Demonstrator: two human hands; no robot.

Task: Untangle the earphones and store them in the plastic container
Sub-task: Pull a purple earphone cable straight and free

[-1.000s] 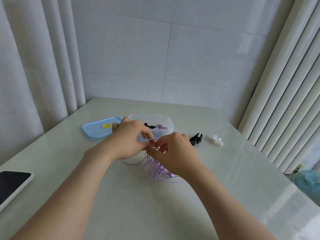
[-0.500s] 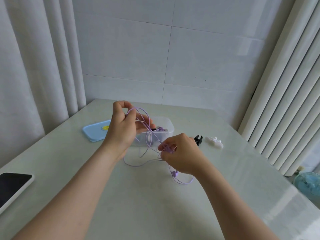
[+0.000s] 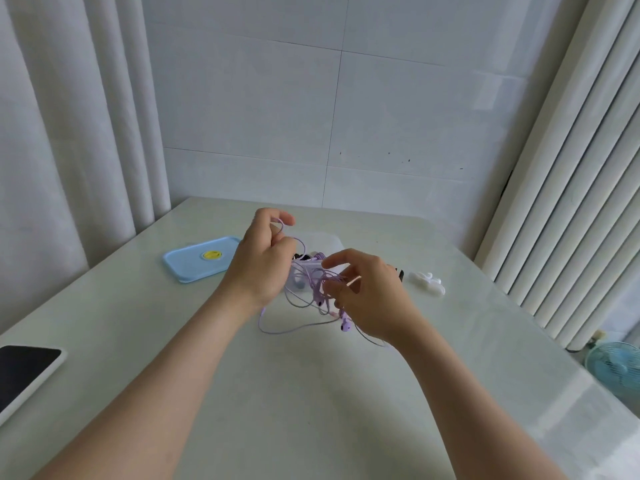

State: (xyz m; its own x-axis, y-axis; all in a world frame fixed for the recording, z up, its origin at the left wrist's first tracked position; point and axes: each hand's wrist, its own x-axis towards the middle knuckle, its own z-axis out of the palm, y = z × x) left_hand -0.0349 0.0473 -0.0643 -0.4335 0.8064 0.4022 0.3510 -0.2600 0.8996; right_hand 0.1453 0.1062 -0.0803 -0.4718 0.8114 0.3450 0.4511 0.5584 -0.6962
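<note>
A tangle of purple earphones (image 3: 313, 299) hangs between my two hands just above the table, with loops trailing onto the surface and an earbud (image 3: 346, 326) dangling low. My left hand (image 3: 265, 261) is raised and pinches a loop of the cord near its top. My right hand (image 3: 367, 296) holds the tangle's right side with curled fingers, index finger extended. Behind the hands stands the clear plastic container (image 3: 325, 245), mostly hidden, with dark and purple items inside.
The blue lid (image 3: 199, 259) with a yellow sticker lies left of the container. A black earphone (image 3: 401, 273) and a white earphone (image 3: 426, 281) lie to the right. A phone (image 3: 24, 374) rests at the table's left edge. A small fan (image 3: 613, 367) stands off the table's right side.
Both hands lifted the purple cord off the table. My left hand rose and pulled a loop upward; my right hand moved closer to the left, bunching the tangle between them.
</note>
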